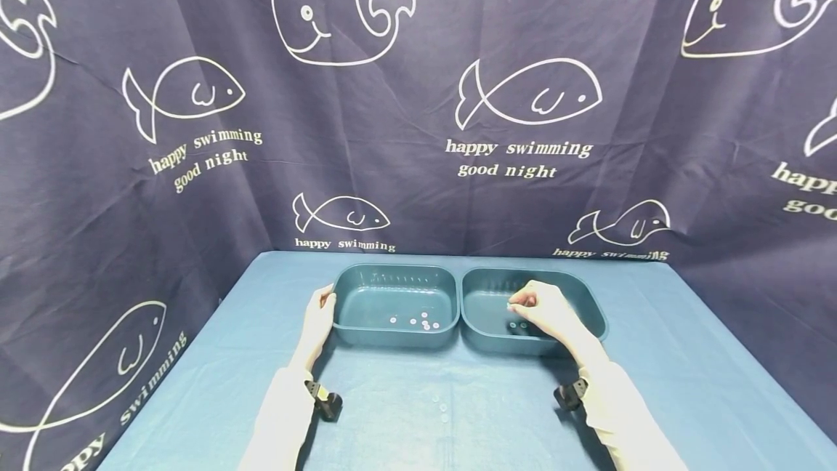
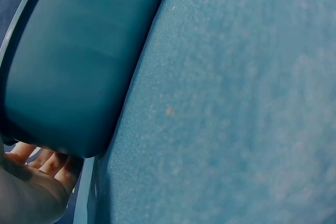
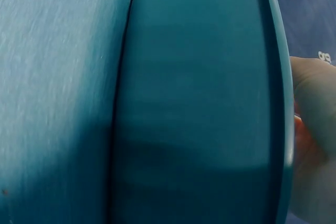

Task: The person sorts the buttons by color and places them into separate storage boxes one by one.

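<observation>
My left hand (image 1: 318,315) grips the left end of a teal plastic bin (image 1: 392,339), its thumb at the rim. In the left wrist view, fingers (image 2: 55,163) lie against the bin's outer end wall. Several small pinkish-white discs (image 1: 413,321) lie on this bin's floor, towards its right front. Over a second teal bin (image 1: 500,344), my right hand (image 1: 546,307) pinches a tiny pale disc (image 1: 510,306) between thumb and fingertips. Two small discs (image 1: 513,325) lie below it on that bin's floor. The right wrist view shows the hand behind the rim, fingertips hidden.
Both bins stand side by side at the back of a table with a blue cloth (image 1: 386,435). A few faint, clear round spots (image 1: 443,408) show on the cloth in front. A dark curtain (image 1: 418,115) with whale and fish drawings hangs behind and at the sides.
</observation>
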`<state>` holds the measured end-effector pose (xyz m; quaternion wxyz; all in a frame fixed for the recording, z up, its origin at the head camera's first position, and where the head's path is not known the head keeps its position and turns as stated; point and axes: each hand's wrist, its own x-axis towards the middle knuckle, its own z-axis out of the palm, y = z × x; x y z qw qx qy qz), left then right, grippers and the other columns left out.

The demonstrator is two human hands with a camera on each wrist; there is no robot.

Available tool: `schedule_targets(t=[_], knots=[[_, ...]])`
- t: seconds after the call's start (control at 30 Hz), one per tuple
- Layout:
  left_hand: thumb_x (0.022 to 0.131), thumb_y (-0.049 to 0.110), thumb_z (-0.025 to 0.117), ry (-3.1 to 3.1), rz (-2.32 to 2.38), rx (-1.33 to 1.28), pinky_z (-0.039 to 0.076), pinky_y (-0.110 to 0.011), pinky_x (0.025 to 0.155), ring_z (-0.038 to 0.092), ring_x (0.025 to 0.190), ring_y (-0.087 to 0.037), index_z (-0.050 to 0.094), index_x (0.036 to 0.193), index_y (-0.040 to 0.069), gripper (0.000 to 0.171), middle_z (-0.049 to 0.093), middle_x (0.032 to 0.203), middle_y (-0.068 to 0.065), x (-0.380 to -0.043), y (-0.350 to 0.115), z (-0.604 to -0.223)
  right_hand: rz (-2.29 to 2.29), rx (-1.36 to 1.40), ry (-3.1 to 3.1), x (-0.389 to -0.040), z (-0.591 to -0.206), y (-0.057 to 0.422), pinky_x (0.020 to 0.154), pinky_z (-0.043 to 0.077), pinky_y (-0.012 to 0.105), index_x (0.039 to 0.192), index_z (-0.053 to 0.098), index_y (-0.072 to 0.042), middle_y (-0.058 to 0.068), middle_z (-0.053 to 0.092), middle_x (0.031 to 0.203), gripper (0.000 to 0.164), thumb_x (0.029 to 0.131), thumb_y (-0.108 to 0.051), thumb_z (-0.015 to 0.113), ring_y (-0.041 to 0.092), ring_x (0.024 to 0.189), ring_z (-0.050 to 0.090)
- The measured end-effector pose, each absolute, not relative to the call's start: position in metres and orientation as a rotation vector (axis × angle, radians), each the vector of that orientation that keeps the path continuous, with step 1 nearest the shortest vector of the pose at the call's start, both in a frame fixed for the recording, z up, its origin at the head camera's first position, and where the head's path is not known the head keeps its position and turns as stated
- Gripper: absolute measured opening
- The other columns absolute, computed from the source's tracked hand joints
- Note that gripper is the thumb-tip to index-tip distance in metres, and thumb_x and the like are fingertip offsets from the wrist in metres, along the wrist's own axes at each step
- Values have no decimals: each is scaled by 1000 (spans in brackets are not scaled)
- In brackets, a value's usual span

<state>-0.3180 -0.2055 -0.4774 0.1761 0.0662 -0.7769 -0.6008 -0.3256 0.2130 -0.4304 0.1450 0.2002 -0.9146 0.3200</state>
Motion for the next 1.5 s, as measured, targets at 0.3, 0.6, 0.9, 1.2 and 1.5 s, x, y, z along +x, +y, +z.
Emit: schedule_targets(t=[0.3, 0.6, 0.9, 1.2, 1.5], knots=[[99, 7, 39, -2201, -1706, 181, 31, -47, 112, 41, 129, -40, 42, 130, -8, 35, 44, 135, -29, -318, -206, -478, 880, 574, -2649, -327, -431, 223, 57, 45, 22, 82, 74, -11, -3, 66, 74, 8, 74, -13, 75, 5, 66, 53], [99, 6, 39, -2196, -1708, 188, 31, -47, 112, 41, 128, -40, 43, 130, -8, 35, 44, 135, -29, -319, -207, -479, 861, 524, -2665, -327, -431, 234, 58, 45, 23, 82, 74, -11, -2, 66, 75, 9, 74, -14, 75, 6, 66, 54], [99, 6, 40, -2197, -1707, 180, 32, -47, 111, 41, 128, -40, 43, 130, -8, 35, 45, 135, -29, -317, -208, -478, 870, 487, -2665, -326, -432, 242, 59, 47, 23, 81, 74, -11, -2, 67, 75, 7, 74, -13, 75, 7, 67, 57], [98, 6, 40, -2206, -1696, 165, 31, -48, 112, 41, 128, -41, 43, 130, -9, 35, 45, 135, -30, -317, -207, -478, 843, 501, -2642, -323, -433, 249, 58, 46, 22, 81, 74, -8, -1, 66, 72, 8, 73, -13, 74, 4, 65, 55], [98, 5, 40, -2205, -1702, 166, 31, -48, 111, 41, 128, -41, 42, 130, -9, 35, 44, 134, -30, -317, -205, -477, 798, 515, -2633, -323, -435, 255, 58, 46, 23, 80, 75, -8, -3, 65, 70, 9, 73, -13, 74, 3, 64, 54]])
